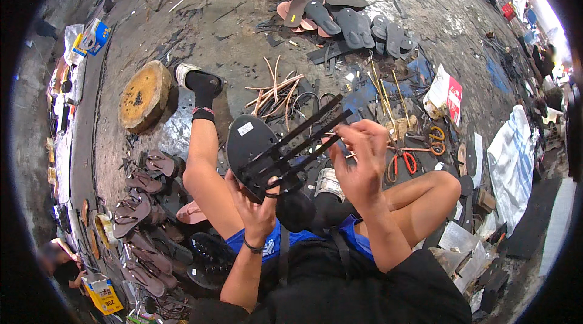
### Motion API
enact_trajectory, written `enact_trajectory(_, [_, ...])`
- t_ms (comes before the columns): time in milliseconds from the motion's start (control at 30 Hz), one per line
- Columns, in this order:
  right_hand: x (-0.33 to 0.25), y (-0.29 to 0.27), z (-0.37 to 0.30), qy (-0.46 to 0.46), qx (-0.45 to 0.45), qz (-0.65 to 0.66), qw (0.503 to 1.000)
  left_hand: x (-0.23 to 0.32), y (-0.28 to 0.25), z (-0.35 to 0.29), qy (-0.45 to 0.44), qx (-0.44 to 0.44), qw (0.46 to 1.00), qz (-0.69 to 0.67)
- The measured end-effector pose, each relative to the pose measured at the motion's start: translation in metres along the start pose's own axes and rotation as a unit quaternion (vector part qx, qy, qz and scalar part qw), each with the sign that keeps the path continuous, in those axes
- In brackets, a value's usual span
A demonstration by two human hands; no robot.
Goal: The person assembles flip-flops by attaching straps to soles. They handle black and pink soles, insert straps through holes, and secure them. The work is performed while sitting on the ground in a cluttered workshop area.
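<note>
Two hands on one piece: your left hand has its fingers curled round the near edge of the black sole, held up between your knees, white label showing. Right hand has thumb and fingers bunched at the far ends of the black straps; can't tell if they're actually pinching one. Looks like the strap-fitting step, not finished. Next move calls for a firm left grip, one strap singled out, and an even, untwisted pull.
</note>
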State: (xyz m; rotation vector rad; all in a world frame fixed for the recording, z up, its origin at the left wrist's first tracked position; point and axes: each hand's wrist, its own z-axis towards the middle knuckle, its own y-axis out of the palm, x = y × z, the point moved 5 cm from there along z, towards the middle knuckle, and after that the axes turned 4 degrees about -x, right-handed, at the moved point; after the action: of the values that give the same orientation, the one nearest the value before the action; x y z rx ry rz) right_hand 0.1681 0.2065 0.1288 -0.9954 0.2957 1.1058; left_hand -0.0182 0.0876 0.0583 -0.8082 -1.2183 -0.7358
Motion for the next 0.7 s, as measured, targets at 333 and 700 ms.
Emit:
enact_trajectory(333, [0.009,0.035,-0.035,0.282,-0.212,0.391,0.850,0.025,0.007,-0.010,0.077,-0.014,0.993,0.090])
enact_trajectory(700, [-0.011,0.026,-0.032,0.204,-0.109,0.260,0.938,0.018,0.010,-0.023,0.109,-0.031,0.981,0.157])
